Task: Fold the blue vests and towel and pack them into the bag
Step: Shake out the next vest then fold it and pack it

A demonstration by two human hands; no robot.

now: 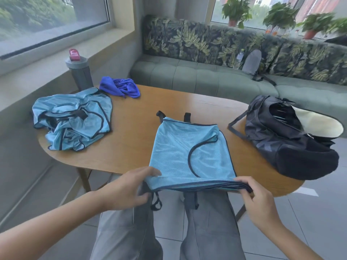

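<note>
Soft daylight is admitted through the windows [54, 14]; shadows are faint, edges are bowed, and distant plants [279, 15] perhaps blurred.

What stayed out of sight

The bag's [277, 136] inside was too dark to read; the heaped vests [71, 119] could not be counted; the potted plants [281, 17] were blurred.
</note>
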